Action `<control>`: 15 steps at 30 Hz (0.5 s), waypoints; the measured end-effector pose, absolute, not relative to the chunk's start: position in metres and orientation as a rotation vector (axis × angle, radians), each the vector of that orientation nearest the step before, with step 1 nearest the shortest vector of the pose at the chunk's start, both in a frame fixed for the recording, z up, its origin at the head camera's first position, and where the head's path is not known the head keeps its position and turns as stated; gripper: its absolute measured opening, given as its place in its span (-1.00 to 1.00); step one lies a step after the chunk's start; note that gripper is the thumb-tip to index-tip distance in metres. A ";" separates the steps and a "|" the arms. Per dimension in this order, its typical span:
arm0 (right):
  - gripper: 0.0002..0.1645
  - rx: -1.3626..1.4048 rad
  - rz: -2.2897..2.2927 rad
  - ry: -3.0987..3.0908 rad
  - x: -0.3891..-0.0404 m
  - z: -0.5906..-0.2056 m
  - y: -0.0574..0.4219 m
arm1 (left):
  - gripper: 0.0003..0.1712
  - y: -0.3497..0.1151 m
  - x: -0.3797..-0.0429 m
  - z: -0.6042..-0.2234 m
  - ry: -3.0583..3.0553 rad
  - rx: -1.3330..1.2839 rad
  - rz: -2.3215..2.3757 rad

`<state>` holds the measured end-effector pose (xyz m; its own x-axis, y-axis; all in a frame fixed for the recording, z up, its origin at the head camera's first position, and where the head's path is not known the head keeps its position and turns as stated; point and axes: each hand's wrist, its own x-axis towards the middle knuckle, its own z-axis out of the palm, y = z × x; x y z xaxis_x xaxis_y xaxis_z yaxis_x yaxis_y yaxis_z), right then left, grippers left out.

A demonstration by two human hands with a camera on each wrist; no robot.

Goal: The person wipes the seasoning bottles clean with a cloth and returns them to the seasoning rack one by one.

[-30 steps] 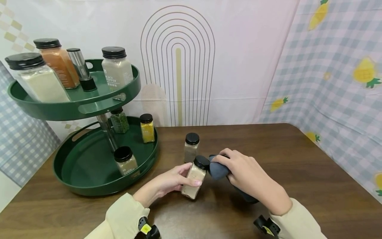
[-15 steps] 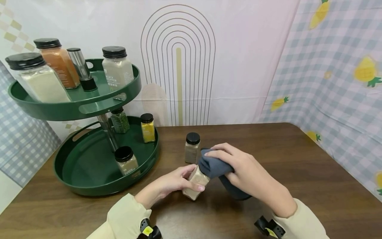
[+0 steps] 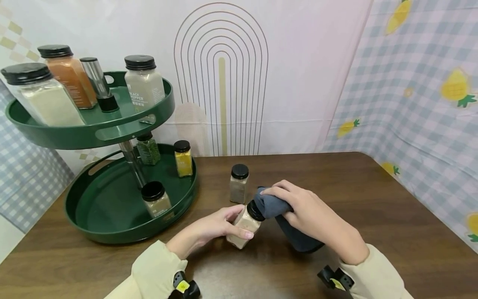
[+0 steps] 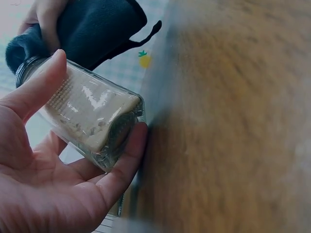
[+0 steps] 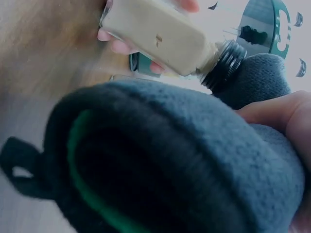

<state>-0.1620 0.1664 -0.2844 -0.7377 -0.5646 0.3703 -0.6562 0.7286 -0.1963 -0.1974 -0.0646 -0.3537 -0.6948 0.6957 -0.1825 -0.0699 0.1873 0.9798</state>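
My left hand (image 3: 216, 227) grips a square glass spice jar (image 3: 244, 226) of pale beige powder, tilted with its black lid toward the right. In the left wrist view, the thumb lies along one side of the jar (image 4: 90, 109) and the fingers support its base. A folded dark blue-grey cloth (image 3: 274, 205) is bunched in my right hand (image 3: 304, 207), pressed against the lid's top and side. The right wrist view shows the cloth (image 5: 184, 141) close up, its loose end hanging down with a dark loop, and the ribbed black lid (image 5: 227, 65) against it.
Another small black-lidded jar (image 3: 239, 185) stands just behind the held one on the wooden table (image 3: 336, 182). To the left is a two-tier green tray stand (image 3: 112, 234). Large jars and a metal grinder (image 3: 98, 83) occupy its upper tier, several small jars the lower.
The cloth came from the lid's right side, covered the whole lid, and now has drawn back so part of the lid shows. The held jar has tilted further to the right.
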 end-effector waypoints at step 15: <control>-0.46 0.789 0.270 -2.761 -0.161 -0.278 0.174 | -0.52 -0.066 -0.197 -0.355 1.830 0.601 1.587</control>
